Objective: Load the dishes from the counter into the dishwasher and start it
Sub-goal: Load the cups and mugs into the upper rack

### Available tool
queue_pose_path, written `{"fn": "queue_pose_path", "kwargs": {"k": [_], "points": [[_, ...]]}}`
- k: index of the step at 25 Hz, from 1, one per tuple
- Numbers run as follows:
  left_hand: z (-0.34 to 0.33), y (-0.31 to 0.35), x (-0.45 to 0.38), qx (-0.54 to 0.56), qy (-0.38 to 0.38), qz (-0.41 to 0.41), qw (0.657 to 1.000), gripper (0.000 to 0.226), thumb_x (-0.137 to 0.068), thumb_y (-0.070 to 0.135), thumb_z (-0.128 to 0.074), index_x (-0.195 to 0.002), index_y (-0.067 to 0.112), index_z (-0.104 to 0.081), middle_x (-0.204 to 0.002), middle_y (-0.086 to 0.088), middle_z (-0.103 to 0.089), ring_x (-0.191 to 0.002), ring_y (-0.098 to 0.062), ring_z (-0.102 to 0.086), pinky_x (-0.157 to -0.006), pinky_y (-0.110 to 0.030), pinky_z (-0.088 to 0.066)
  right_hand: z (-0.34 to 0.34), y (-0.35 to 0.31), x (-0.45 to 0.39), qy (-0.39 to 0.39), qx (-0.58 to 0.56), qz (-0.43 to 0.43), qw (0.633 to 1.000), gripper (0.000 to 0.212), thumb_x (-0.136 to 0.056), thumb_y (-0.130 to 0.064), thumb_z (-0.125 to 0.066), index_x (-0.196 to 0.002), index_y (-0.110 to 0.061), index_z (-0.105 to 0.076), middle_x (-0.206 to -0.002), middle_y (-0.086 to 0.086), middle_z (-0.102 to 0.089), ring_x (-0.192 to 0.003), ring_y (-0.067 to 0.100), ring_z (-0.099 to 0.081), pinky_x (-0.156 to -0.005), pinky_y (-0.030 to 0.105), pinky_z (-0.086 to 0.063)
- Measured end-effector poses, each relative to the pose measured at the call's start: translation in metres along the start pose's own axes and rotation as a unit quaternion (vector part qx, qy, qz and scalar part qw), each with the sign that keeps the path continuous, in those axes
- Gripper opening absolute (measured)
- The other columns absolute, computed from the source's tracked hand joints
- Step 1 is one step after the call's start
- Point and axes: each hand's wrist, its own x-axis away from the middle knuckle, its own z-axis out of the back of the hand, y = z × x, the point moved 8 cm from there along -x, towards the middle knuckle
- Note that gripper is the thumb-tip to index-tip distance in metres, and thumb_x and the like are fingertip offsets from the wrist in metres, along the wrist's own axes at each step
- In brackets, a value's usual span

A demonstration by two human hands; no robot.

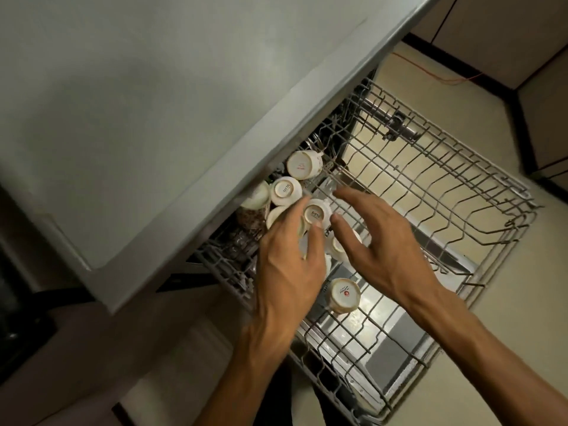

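Left hand (287, 265) fingers grasp upturned cup (316, 213); right hand (387, 250) fingers released, hiding another cup (336, 249).

A grey worktop (129, 96) spreads above and left of the grip; pale floor (479, 96) lies far right, crossed by an orange cable (442, 79); brown cabinets (504, 29) stand beyond.

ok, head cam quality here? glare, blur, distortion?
Head view: glare off the dishwasher door beneath the rack; dim shadow lower left under the counter; wide-angle bend along the counter edge; left hand and right hand slightly soft, cup lettering readable.
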Motion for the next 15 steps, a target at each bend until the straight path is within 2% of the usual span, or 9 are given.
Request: {"fn": "queue_pose_path", "kwargs": {"k": [2, 5, 7, 10, 13, 15], "points": [[0.019, 0.015, 0.016, 0.007, 0.021, -0.005, 1.0, 0.039, -0.098, 0.021, -0.056, -0.136, 0.021, -0.054, -0.134, 0.01, -0.058, -0.122, 0.006, -0.048, -0.098, -0.007, -0.041, 0.012, -0.023, 0.008, -0.003, 0.006, 0.018, 1.0, 0.041, -0.1, -0.038, -0.047, -0.133, -0.015, -0.056, -0.134, -0.001, -0.06, -0.126, 0.011, -0.051, -0.104, 0.036, -0.045], [0.045, 0.028, 0.031, 0.011, 0.046, 0.007, 0.999, 0.039, -0.097, 0.022, -0.056, -0.136, 0.02, -0.055, -0.135, 0.01, -0.058, -0.12, 0.009, -0.049, -0.092, 0.0, -0.038, 0.028, -0.051, 0.012, -0.002, 0.004, 0.026, 1.0, 0.041, -0.1, -0.039, -0.047, -0.133, -0.016, -0.056, -0.134, -0.002, -0.059, -0.126, 0.01, -0.05, -0.105, 0.037, -0.044], [0.065, 0.037, 0.04, 0.029, 0.061, 0.008, 0.998, 0.039, -0.097, 0.02, -0.057, -0.135, 0.018, -0.055, -0.132, 0.011, -0.057, -0.113, 0.019, -0.048, -0.087, 0.004, -0.036, 0.038, -0.073, 0.014, 0.001, -0.003, 0.033, 0.999, 0.041, -0.1, -0.038, -0.047, -0.134, -0.016, -0.056, -0.134, -0.002, -0.059, -0.126, 0.008, -0.049, -0.106, 0.035, -0.042], [0.099, 0.048, 0.056, 0.026, 0.11, -0.016, 0.993, 0.037, -0.096, 0.018, -0.058, -0.132, 0.014, -0.057, -0.127, 0.012, -0.059, -0.113, 0.02, -0.049, -0.093, -0.001, -0.037, 0.048, -0.111, 0.015, -0.006, -0.019, 0.059, 0.998, 0.041, -0.1, -0.036, -0.048, -0.134, -0.015, -0.056, -0.134, -0.002, -0.059, -0.126, 0.009, -0.049, -0.105, 0.034, -0.043], [0.127, 0.049, 0.075, 0.035, 0.15, -0.006, 0.988, 0.035, -0.095, 0.015, -0.059, -0.13, 0.012, -0.059, -0.12, 0.026, -0.055, -0.112, 0.02, -0.05, -0.093, -0.002, -0.038, 0.048, -0.146, 0.022, -0.025, -0.025, 0.082, 0.996, 0.041, -0.101, -0.036, -0.046, -0.136, -0.015, -0.055, -0.136, -0.001, -0.058, -0.128, 0.007, -0.048, -0.107, 0.039, -0.043], [0.146, 0.053, 0.09, 0.044, 0.161, 0.007, 0.986, 0.033, -0.096, 0.011, -0.059, -0.128, 0.019, -0.057, -0.117, 0.033, -0.051, -0.111, 0.023, -0.049, -0.091, -0.001, -0.038, 0.045, -0.167, 0.031, -0.053, -0.031, 0.088, 0.994, 0.044, -0.102, -0.04, -0.043, -0.137, -0.017, -0.053, -0.14, -0.002, -0.055, -0.131, 0.006, -0.045, -0.109, 0.042, -0.042]]}}
